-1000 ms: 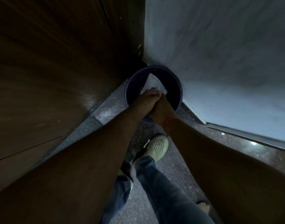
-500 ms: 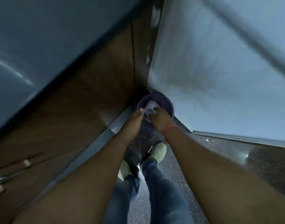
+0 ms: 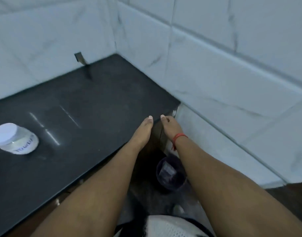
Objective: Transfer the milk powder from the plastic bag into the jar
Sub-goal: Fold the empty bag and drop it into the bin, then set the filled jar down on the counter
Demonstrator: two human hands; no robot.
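A clear jar point(image 3: 15, 140) with a white lid and a written label stands on the black countertop point(image 3: 81, 117) at the far left, filled with white powder. A crumpled clear plastic bag point(image 3: 167, 170) lies inside a dark purple bin point(image 3: 159, 181) on the floor below the counter's right end. My left hand point(image 3: 143, 130) hovers flat over the counter's front corner and holds nothing. My right hand point(image 3: 170, 127), with a red thread at the wrist, hangs beside it with loosely bent fingers and is also empty. Both hands are well above the bin.
White marble-look tiled walls point(image 3: 215, 65) enclose the counter at the back and right. A small dark cutout point(image 3: 79, 57) sits in the back wall. Brown cabinet fronts point(image 3: 49, 209) run under the counter. My white shoe point(image 3: 164, 226) is on the dark floor.
My hands have let go of the plastic bag in the bin and risen to counter height. The view has swung up from the floor, bringing the counter and the jar into sight.
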